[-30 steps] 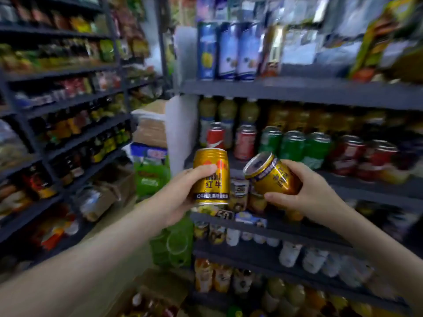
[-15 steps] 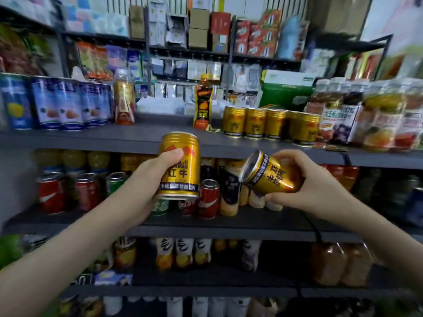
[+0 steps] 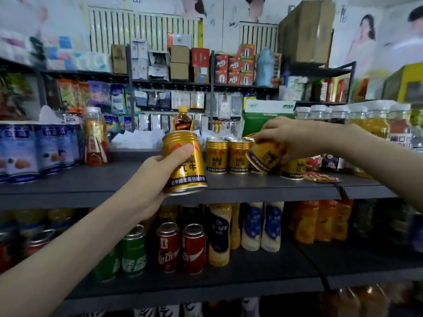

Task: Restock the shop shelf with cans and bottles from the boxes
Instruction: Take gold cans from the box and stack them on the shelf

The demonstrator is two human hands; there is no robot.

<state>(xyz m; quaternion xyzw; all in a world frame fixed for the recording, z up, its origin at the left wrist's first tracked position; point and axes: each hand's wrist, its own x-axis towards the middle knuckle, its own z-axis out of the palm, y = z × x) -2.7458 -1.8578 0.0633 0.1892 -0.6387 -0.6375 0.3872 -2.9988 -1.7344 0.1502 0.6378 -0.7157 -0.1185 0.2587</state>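
My left hand [image 3: 151, 179] grips a gold energy-drink can [image 3: 184, 162], upright, just in front of the top shelf's [image 3: 91, 186] front edge. My right hand [image 3: 295, 138] holds a second gold can [image 3: 265, 156] from above, tilted, its base low over the shelf among a row of several matching gold cans [image 3: 216, 156]. Whether its base touches the shelf I cannot tell. The boxes are out of view.
Blue cartons [image 3: 34, 149] and a juice bottle [image 3: 95, 138] stand left on the top shelf, glass jars [image 3: 375, 122] at the right. Below stand red cans [image 3: 180, 245], green cans [image 3: 134, 252] and bottles [image 3: 251, 225]. A black cable [image 3: 320, 271] hangs at the right.
The view has risen to the top shelf. My right hand moved up and forward, bringing its tilted can down among the gold cans. My left hand lifted its can to the shelf edge.
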